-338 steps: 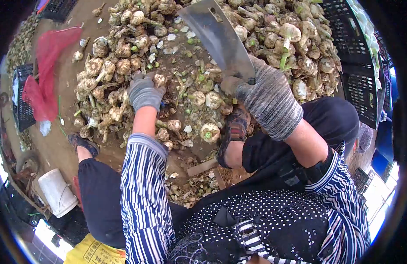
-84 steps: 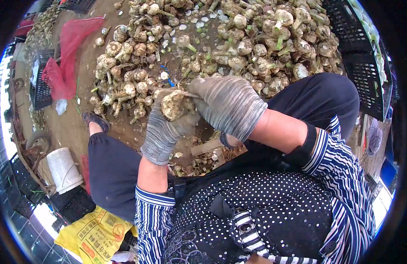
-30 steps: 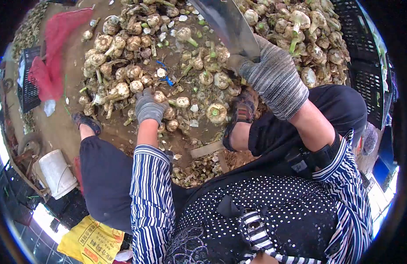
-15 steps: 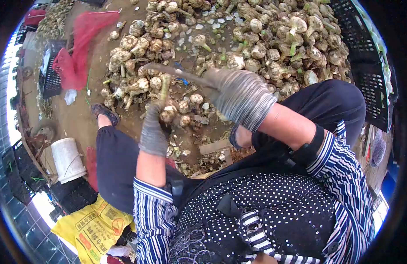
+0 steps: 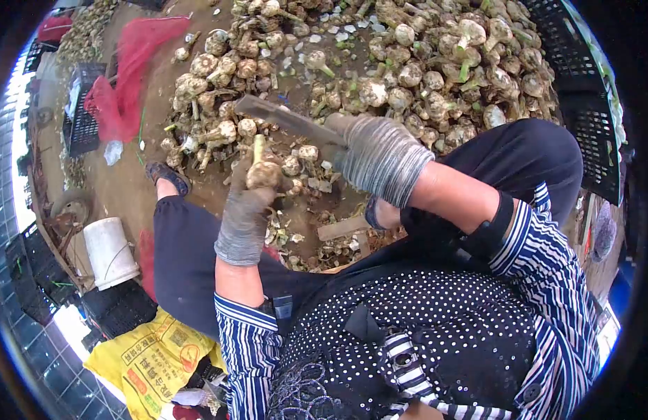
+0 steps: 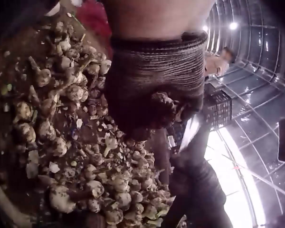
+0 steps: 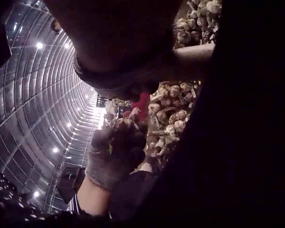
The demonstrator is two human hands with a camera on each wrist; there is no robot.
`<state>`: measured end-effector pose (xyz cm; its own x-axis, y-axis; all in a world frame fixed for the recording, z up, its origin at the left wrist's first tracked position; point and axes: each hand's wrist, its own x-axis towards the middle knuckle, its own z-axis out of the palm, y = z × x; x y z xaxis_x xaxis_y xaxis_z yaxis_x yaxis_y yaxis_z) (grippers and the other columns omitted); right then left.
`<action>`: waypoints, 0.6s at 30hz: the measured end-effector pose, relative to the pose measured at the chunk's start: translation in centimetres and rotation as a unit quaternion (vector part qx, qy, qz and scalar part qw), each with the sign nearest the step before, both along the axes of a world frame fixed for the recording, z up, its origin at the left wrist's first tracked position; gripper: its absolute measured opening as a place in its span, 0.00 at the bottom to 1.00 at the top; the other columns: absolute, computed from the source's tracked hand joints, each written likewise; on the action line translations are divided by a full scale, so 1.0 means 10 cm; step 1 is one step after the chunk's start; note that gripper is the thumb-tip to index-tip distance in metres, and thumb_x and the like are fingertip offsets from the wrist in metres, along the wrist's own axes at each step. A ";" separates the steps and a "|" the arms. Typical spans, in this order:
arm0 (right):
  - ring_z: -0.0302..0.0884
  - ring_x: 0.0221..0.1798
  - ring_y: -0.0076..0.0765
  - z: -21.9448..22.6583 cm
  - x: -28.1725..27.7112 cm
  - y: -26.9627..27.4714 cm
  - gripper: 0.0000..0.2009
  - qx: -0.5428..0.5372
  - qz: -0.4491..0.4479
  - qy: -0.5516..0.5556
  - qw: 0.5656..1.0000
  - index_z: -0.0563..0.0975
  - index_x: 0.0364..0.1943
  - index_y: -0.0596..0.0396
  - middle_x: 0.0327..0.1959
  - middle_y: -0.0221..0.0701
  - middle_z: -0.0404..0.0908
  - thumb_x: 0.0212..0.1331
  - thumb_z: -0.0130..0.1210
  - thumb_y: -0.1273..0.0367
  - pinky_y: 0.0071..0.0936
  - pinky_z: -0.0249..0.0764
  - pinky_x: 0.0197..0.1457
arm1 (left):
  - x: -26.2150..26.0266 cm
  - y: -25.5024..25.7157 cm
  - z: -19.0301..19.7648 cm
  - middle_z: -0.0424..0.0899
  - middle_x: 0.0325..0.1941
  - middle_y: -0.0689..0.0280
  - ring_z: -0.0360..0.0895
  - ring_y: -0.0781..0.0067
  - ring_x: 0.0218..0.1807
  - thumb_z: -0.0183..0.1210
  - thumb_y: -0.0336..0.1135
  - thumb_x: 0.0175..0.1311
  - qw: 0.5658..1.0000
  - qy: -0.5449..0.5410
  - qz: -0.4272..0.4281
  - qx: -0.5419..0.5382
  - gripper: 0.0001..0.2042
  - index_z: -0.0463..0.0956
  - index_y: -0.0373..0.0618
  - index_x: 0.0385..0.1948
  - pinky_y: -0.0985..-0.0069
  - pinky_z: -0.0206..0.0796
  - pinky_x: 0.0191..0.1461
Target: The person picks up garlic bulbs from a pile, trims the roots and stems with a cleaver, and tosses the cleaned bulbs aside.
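In the head view my gloved left hand holds a garlic bulb, its cut-looking pale stem pointing up and away from me. My gloved right hand grips a cleaver by the handle, which the fingers mostly hide. The blade appears nearly edge-on and reaches left, just beyond the tip of the stem. In the left wrist view the back of the left glove fills the upper middle, with the pale blade beside it. The right wrist view is dark; the left hand shows below the right one.
Heaps of garlic lie on the ground in front, with trimmings between them. Black crates stand at the right. A red net, a white bucket and a yellow sack are at the left.
One second ago the left hand was down at the pile and the cleaver stood raised at the right. Since then the left hand has lifted a garlic bulb, and the cleaver has swung left towards it.
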<state>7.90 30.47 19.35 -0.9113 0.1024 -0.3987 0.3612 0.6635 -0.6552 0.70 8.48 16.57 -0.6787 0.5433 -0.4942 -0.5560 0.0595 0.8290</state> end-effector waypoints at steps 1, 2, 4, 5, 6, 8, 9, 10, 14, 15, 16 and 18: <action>0.78 0.34 0.52 0.01 0.00 -0.02 0.10 -0.009 0.011 0.007 1.000 0.74 0.36 0.53 0.28 0.45 0.79 0.53 0.48 0.66 0.45 0.73 0.36 | 0.01 0.05 0.02 0.74 0.44 0.65 0.72 0.74 0.43 0.58 0.31 0.48 0.996 0.083 -0.033 -0.018 0.28 0.64 0.46 0.56 0.75 0.68 0.47; 0.78 0.34 0.52 0.01 0.00 -0.04 0.09 -0.018 0.021 0.013 1.000 0.74 0.36 0.53 0.28 0.45 0.79 0.52 0.48 0.66 0.46 0.73 0.37 | 0.03 0.11 0.04 0.74 0.44 0.65 0.72 0.74 0.43 0.58 0.31 0.48 0.996 0.082 -0.033 -0.016 0.28 0.64 0.46 0.56 0.75 0.68 0.47; 0.78 0.34 0.52 -0.05 0.01 -0.06 0.09 -0.014 0.034 0.053 0.998 0.75 0.35 0.53 0.28 0.45 0.79 0.51 0.48 0.67 0.45 0.73 0.37 | 0.07 0.22 0.09 0.73 0.45 0.66 0.72 0.74 0.44 0.61 0.34 0.48 0.997 0.068 -0.017 -0.025 0.29 0.63 0.47 0.57 0.76 0.68 0.47; 0.78 0.35 0.52 -0.06 0.00 -0.07 0.09 -0.017 0.039 0.037 0.998 0.75 0.35 0.53 0.29 0.46 0.79 0.51 0.48 0.68 0.45 0.73 0.38 | 0.05 0.19 0.08 0.73 0.47 0.64 0.73 0.73 0.45 0.65 0.34 0.45 0.998 0.018 -0.029 -0.046 0.32 0.64 0.49 0.57 0.76 0.69 0.48; 0.78 0.35 0.52 -0.07 0.00 -0.06 0.09 -0.019 0.045 0.022 0.999 0.75 0.35 0.53 0.29 0.46 0.79 0.51 0.48 0.68 0.44 0.73 0.38 | 0.09 0.22 0.01 0.73 0.47 0.64 0.73 0.73 0.45 0.65 0.34 0.45 0.998 0.016 -0.030 -0.045 0.32 0.64 0.49 0.57 0.76 0.69 0.48; 0.78 0.35 0.52 -0.12 0.00 -0.05 0.09 -0.007 0.048 0.013 0.999 0.75 0.35 0.55 0.29 0.46 0.79 0.51 0.48 0.68 0.44 0.74 0.38 | 0.19 0.37 -0.05 0.73 0.48 0.62 0.73 0.72 0.46 0.68 0.30 0.42 0.991 0.122 -0.055 0.022 0.34 0.63 0.46 0.56 0.76 0.70 0.50; 0.78 0.35 0.52 -0.15 0.00 -0.04 0.10 0.003 0.048 -0.001 0.999 0.75 0.37 0.53 0.29 0.45 0.79 0.51 0.50 0.67 0.43 0.73 0.38 | 0.15 0.33 0.01 0.73 0.48 0.59 0.73 0.71 0.48 0.69 0.27 0.40 0.993 0.085 -0.086 0.000 0.36 0.62 0.43 0.56 0.75 0.70 0.50; 0.77 0.34 0.52 -0.16 0.00 -0.04 0.12 0.013 0.049 -0.015 0.999 0.75 0.40 0.51 0.29 0.44 0.78 0.51 0.52 0.65 0.43 0.73 0.37 | 0.12 0.32 -0.02 0.73 0.48 0.59 0.73 0.71 0.48 0.69 0.27 0.40 0.993 0.083 -0.086 0.000 0.36 0.62 0.43 0.56 0.75 0.70 0.50; 0.77 0.34 0.52 -0.10 0.00 -0.05 0.11 0.013 0.018 -0.011 1.000 0.75 0.39 0.53 0.29 0.43 0.78 0.51 0.52 0.65 0.43 0.72 0.37 | -0.02 -0.13 -0.98 0.75 0.46 0.62 0.75 0.75 0.45 0.67 0.39 0.47 0.987 -0.152 0.018 0.057 0.32 0.64 0.41 0.55 0.79 0.69 0.51; 0.77 0.34 0.52 -0.08 0.00 -0.05 0.11 0.013 0.019 -0.011 1.000 0.75 0.39 0.53 0.29 0.43 0.78 0.51 0.52 0.65 0.43 0.72 0.37 | 0.00 -0.04 -0.49 0.76 0.44 0.63 0.75 0.75 0.43 0.66 0.43 0.48 0.998 -0.063 -0.003 0.002 0.30 0.67 0.41 0.53 0.80 0.69 0.50; 0.77 0.34 0.52 -0.06 0.01 -0.05 0.11 0.011 0.023 0.011 1.000 0.74 0.38 0.53 0.29 0.43 0.78 0.52 0.52 0.65 0.43 0.72 0.37 | 0.01 0.00 -0.22 0.78 0.42 0.64 0.75 0.76 0.42 0.65 0.46 0.49 0.998 0.026 -0.022 -0.054 0.28 0.69 0.41 0.51 0.81 0.68 0.49; 0.77 0.34 0.52 -0.03 0.04 -0.07 0.10 0.009 0.030 0.033 0.999 0.74 0.37 0.53 0.28 0.43 0.78 0.52 0.52 0.65 0.43 0.72 0.36 | -0.06 -0.03 -0.36 0.79 0.38 0.64 0.76 0.74 0.39 0.64 0.48 0.49 0.999 0.004 -0.048 0.004 0.26 0.72 0.41 0.47 0.81 0.69 0.46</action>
<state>8.33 29.74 19.07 -0.9401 0.0534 -0.3368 0.2771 0.6952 -0.6632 0.07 8.13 12.99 -0.6265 0.6107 -0.4844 -0.5416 0.1059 0.8339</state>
